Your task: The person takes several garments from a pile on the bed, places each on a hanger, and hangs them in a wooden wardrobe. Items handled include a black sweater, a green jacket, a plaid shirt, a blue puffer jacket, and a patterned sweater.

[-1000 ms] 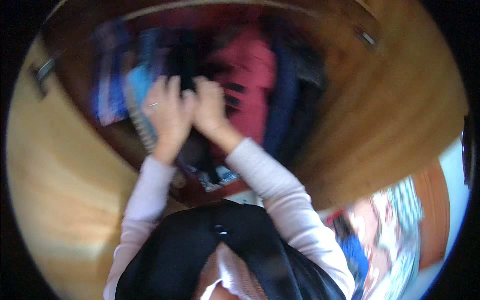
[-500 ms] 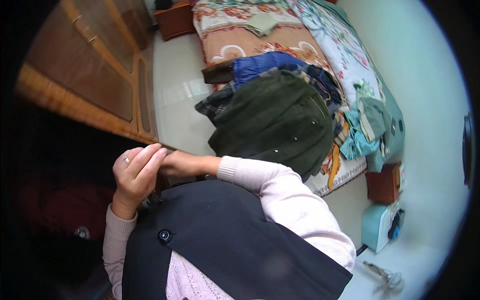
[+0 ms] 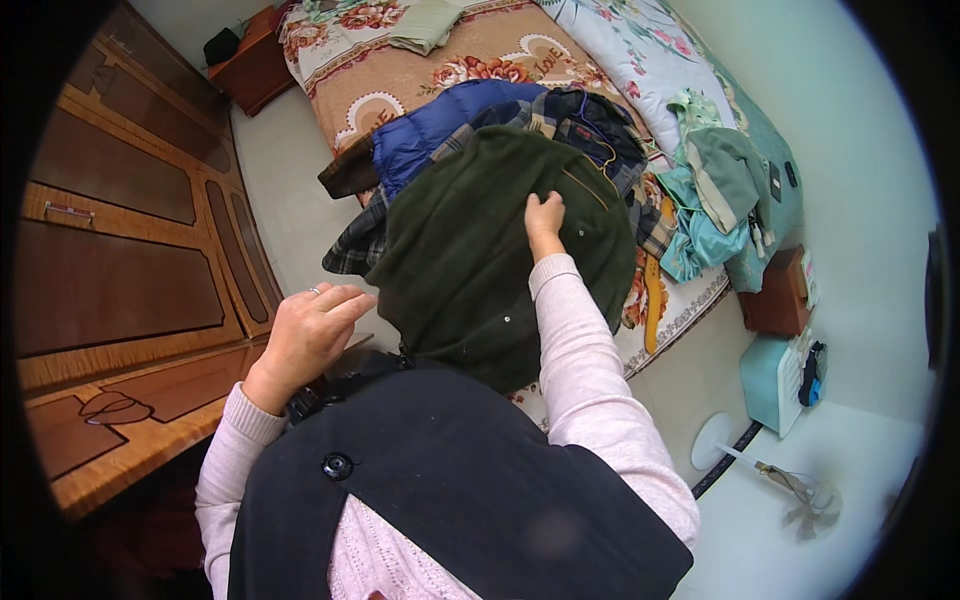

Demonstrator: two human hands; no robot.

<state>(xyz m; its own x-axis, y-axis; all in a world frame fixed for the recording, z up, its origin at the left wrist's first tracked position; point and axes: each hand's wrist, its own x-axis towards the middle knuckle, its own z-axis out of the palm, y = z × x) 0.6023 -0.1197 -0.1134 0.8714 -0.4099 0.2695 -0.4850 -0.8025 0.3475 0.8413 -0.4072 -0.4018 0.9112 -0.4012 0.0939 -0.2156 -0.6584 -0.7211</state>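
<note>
A dark green jacket (image 3: 450, 230) with small light snaps is spread over other clothes on the bed's near end. My right hand (image 3: 545, 222) is on its front, fingers closed on the cloth. My left hand (image 3: 312, 335) is held up in front of my body, close to the jacket's lower left edge. Its fingers are stretched out with nothing visible in them; the thumb is mostly hidden. Beneath the jacket lie a blue puffer jacket (image 3: 430, 125) and a plaid garment (image 3: 355, 240), partly covered.
A wooden wardrobe (image 3: 130, 200) lines the left side. Green and teal clothes (image 3: 725, 190) lie at the bed's right edge, beside a yellow strap (image 3: 655, 305). At the right stand a small brown cabinet (image 3: 778, 295), a pale blue bin (image 3: 768, 385) and a white fan (image 3: 810, 505).
My right hand has left my left hand and reached forward onto the green jacket. My left hand has shifted slightly right and down. The view has turned, with more wardrobe showing.
</note>
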